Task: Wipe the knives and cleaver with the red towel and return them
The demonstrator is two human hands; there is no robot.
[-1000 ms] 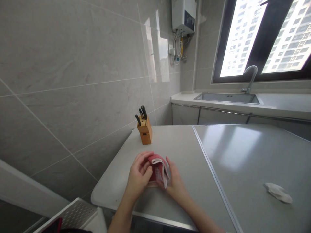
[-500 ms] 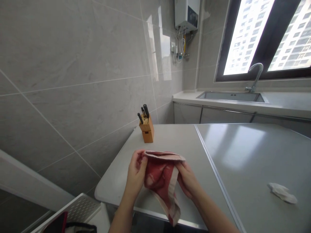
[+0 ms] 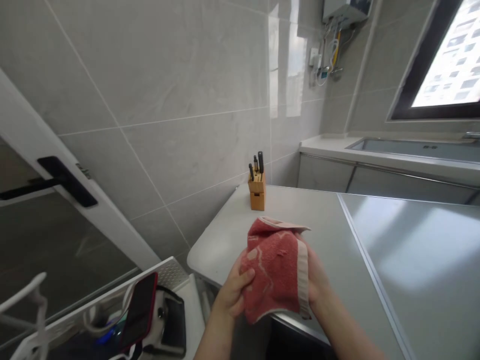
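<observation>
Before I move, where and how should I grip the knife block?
I'd take the knife block by its wooden body, below the dark handles jutting upward, coming from the right: its sides look flat, and the wall stands to its left.

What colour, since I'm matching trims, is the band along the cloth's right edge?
The band is pale pinkish beige, best seen in the head view.

The cloth (image 3: 275,270) hides most fingers of the right hand (image 3: 317,277), some of the left hand (image 3: 233,290), and part of the tabletop (image 3: 300,200)'s near edge. By its far left corner, the block (image 3: 257,200) hides the blades of the knives (image 3: 260,162). The view's right edge crops tabletop, sink (image 3: 397,146), tap (image 3: 471,135) and window (image 3: 450,75). Something blue (image 3: 107,334) in the basket (image 3: 195,305) is too blurred to identify.
</observation>
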